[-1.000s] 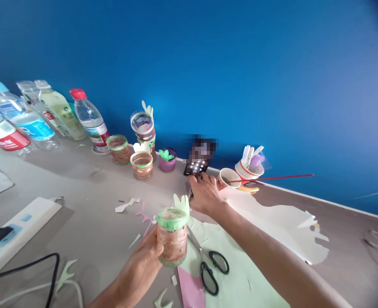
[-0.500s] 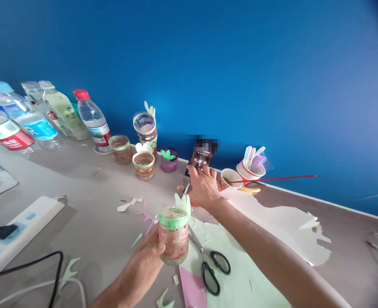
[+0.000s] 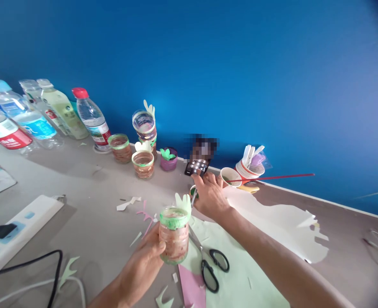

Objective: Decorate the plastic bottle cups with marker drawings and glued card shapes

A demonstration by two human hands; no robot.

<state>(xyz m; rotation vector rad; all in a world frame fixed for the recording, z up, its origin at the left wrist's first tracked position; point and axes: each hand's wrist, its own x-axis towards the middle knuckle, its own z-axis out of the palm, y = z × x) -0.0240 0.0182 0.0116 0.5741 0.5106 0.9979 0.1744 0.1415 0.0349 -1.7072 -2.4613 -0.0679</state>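
Observation:
My left hand (image 3: 145,261) is closed around the side of a clear plastic cup (image 3: 174,239), painted brownish pink with a green rim. A pale green leaf-shaped paper cutout (image 3: 183,202) stands up at its back edge. Farther off, my right hand (image 3: 212,194) reaches to a phone (image 3: 197,164) leaning near the wall, the thumb stretched onto round buttons on its lit screen. The other fingers are bent beside it. Under this hand shows part of a small container with green inside (image 3: 193,191) and a thin silvery stick, mostly hidden. Black-handled scissors (image 3: 209,267) lie behind the cup.
Similar painted cups (image 3: 143,164) and a purple cup (image 3: 168,159) stand near the wall, beside several bottles (image 3: 94,119). At right are paper cups (image 3: 249,169) holding pens and a red stick (image 3: 272,177). Green paper (image 3: 240,273), scraps, and a power strip (image 3: 25,233) lie on the table.
My right hand has shifted slightly right and down off the phone's screen, uncovering its round buttons and the small green-filled container. The left hand holds the cup in the same place.

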